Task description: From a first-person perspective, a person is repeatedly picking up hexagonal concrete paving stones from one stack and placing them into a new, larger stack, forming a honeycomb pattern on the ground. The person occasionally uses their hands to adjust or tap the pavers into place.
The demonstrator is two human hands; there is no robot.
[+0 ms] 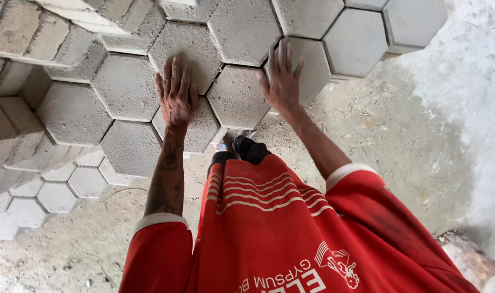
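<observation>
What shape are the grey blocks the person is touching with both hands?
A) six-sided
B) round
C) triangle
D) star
A: each grey block in the stack shows a flat face with six straight edges, fitted together like a honeycomb; the left hand and right hand lie flat on those faces.

No packages, labels, signs or screens

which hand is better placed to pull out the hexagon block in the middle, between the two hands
Probably the right hand: its palm lies at the upper right edge of the middle hexagonal paver, touching it. The left hand rests flat on the neighbouring paver, lower left.
</observation>
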